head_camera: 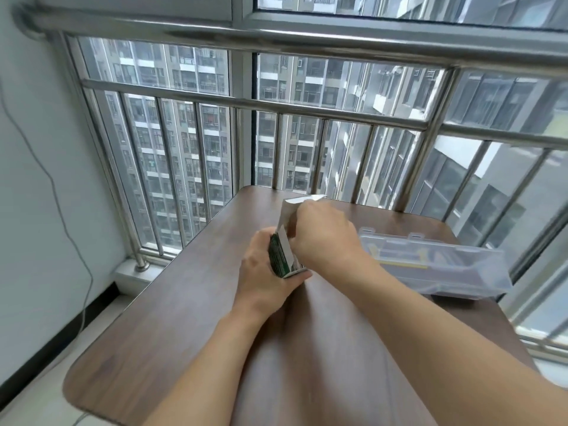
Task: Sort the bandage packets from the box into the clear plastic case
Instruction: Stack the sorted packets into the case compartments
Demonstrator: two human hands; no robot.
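Note:
A small green and white box (280, 256) stands upright over the middle of the brown table (172, 302), its white top flap (302, 199) raised. My left hand (264, 272) grips the box from the left and below. My right hand (322, 238) is at the box's open top with its fingers curled into the opening; what they hold is hidden. The clear plastic case (436, 265) lies shut on the table to the right of my right hand, with coloured items visible through it. No loose bandage packets show.
A steel railing (276, 109) and windows stand right behind the table's far edge. A white wall with a hanging grey cable (61, 210) is at the left. Bare tabletop lies in front of and left of my hands.

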